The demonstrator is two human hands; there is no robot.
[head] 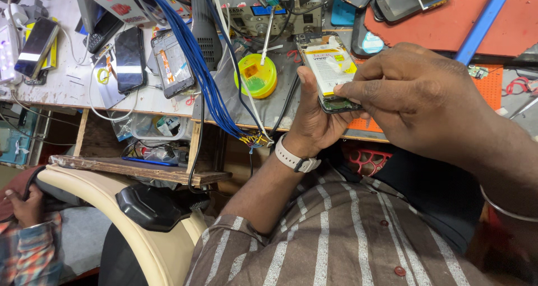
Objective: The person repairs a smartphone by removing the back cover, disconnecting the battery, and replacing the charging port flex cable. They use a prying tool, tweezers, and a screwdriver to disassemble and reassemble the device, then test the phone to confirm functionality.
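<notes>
My left hand (pixel 314 118) holds an opened phone (pixel 328 67) from below, back cover off, its battery and yellow stickers showing. The thumb rests along the phone's left edge. My right hand (pixel 414 95) comes in from the right, its fingertips pinched at the phone's lower right edge near the exposed board; whether it holds a small tool I cannot tell. A white watch sits on my left wrist.
A cluttered workbench (pixel 73 84) carries several phones (pixel 130 59), a yellow round tin (pixel 256 75), a blue wire bundle (pixel 196 67), a bench power supply (pixel 263 17), a red mat (pixel 448 28) and a blue-handled tool (pixel 480 25). Another person's hand (pixel 22 204) shows at lower left by a chair armrest (pixel 148 207).
</notes>
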